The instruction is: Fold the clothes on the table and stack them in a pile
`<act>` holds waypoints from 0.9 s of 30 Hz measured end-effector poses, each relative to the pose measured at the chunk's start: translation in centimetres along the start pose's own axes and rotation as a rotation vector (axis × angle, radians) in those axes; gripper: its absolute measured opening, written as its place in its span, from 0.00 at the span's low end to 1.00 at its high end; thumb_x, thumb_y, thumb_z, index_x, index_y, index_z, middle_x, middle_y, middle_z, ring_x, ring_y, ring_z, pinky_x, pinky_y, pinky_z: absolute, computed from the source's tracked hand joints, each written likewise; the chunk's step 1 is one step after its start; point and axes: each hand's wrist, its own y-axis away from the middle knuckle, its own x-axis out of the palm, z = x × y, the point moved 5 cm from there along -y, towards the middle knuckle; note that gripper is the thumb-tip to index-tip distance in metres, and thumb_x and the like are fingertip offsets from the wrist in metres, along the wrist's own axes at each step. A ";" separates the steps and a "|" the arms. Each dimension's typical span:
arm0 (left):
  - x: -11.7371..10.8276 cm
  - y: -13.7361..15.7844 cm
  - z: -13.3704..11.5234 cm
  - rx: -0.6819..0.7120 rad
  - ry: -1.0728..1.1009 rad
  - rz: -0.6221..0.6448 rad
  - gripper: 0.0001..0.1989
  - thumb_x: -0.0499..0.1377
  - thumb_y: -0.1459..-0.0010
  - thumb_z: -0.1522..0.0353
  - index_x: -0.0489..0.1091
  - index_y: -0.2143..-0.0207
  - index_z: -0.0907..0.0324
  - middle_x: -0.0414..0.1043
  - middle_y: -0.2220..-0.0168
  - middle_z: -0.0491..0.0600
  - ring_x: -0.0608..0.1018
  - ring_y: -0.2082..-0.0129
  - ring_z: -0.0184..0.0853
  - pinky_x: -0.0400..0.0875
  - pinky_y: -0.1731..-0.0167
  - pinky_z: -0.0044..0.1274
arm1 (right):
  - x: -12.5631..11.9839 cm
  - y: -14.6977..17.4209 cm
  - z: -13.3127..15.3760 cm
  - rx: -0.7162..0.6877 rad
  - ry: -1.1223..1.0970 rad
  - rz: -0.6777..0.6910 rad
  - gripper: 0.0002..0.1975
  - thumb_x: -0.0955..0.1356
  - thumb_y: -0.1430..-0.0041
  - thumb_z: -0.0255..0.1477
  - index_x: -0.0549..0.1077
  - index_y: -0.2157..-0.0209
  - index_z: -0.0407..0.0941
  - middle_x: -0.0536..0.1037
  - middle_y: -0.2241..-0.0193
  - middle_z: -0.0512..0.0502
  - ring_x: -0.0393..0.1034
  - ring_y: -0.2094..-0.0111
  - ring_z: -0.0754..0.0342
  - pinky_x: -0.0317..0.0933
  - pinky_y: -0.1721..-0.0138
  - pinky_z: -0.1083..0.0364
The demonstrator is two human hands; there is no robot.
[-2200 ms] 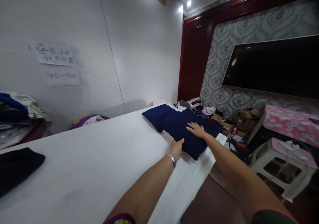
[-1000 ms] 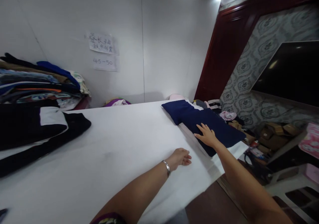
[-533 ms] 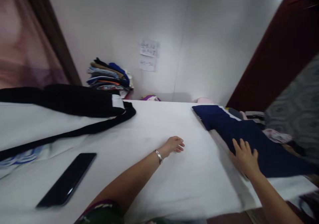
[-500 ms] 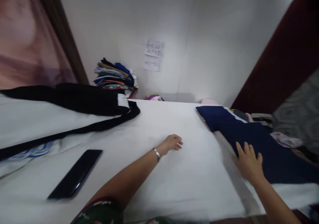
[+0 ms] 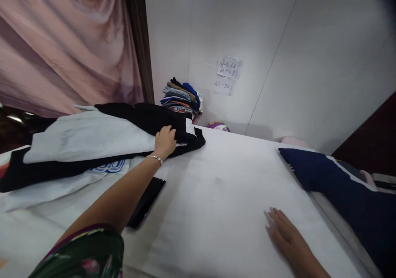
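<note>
Black-and-white cloth garment [image 5: 105, 133] spread on white tabletop [image 5: 222, 203], left side | prob light, floppy, best pinched by edges | left hand [image 5: 166, 141] laid on it, grip can't be told | right hand [image 5: 287, 234] spread flat-ish, nothing held

There are two paper notes [image 5: 229, 68], one phone [image 5: 147, 203] and one bracelet [image 5: 155, 159].

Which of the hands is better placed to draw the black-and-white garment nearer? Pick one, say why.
Left, I'd judge: the left hand is on or just above the black-and-white garment, while the right hand is over the white table, nearer the navy garment.
</note>
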 end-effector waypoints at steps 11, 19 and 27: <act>0.5 -6.3 3.4 0.023 -0.232 0.025 0.15 0.50 0.39 0.61 0.72 0.59 0.59 0.73 0.54 0.58 0.67 0.47 0.47 0.44 0.43 0.44 | 3.3 -2.4 7.7 -0.126 0.162 -0.019 0.22 0.57 0.34 0.39 0.67 0.42 0.54 0.57 0.36 0.51 0.50 0.35 0.45 0.44 0.36 0.38; -7.2 -9.5 -2.5 -0.055 -0.027 -0.208 0.19 0.46 0.38 0.60 0.71 0.60 0.61 0.75 0.57 0.59 0.73 0.55 0.47 0.58 0.55 0.34 | 2.9 -2.5 7.7 -0.131 0.124 -0.061 0.21 0.58 0.35 0.38 0.69 0.44 0.53 0.61 0.37 0.49 0.53 0.36 0.45 0.47 0.37 0.38; -6.2 -4.1 -15.7 0.333 0.089 -0.217 0.08 0.55 0.41 0.66 0.71 0.64 0.60 0.74 0.61 0.54 0.73 0.57 0.42 0.59 0.56 0.32 | 2.5 -2.6 7.8 -0.137 0.064 -0.106 0.20 0.60 0.36 0.37 0.71 0.46 0.52 0.63 0.38 0.46 0.54 0.37 0.44 0.48 0.38 0.37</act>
